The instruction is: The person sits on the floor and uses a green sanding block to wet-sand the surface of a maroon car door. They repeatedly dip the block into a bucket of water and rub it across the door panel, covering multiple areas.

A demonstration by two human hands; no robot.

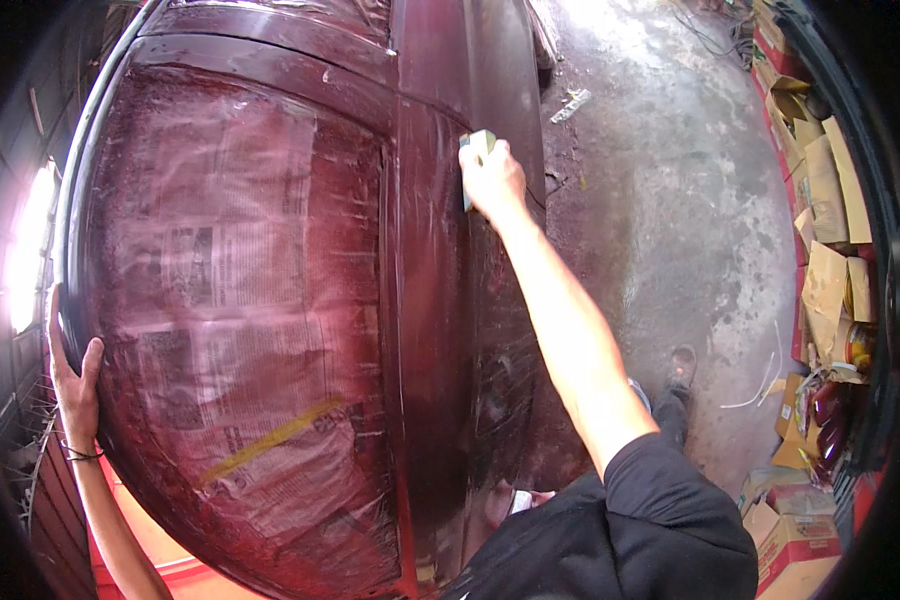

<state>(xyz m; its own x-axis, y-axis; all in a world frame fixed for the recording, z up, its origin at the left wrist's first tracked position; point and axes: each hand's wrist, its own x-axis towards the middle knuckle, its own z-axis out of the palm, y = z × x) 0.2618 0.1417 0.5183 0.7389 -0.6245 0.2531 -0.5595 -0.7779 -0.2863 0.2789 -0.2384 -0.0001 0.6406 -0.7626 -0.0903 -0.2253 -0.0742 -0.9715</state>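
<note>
My right hand (pixel 495 182) is closed around a pale yellow sanding block (pixel 481 142) with a blue-grey lower edge. It presses the block against the dark red body panel (pixel 435 230) of a vehicle, my arm reaching far forward. Over at the left, my left hand (pixel 76 385) lies against the curved dark rim (pixel 88 310) of the vehicle, thumb and fingers apart, holding nothing. Between the hands is a large window covered with newspaper (pixel 240 260), tinted red by overspray. A yellow strip (pixel 270 440) crosses the paper's near part.
A stained concrete floor (pixel 670 200) runs along the vehicle's right side, with a crumpled scrap (pixel 571 105) and a thin white strand (pixel 765 375) on it. Opened cardboard boxes (pixel 828 270) line the far right. A shoe (pixel 683 362) shows beside my arm. A dark wall (pixel 20 370) stands left.
</note>
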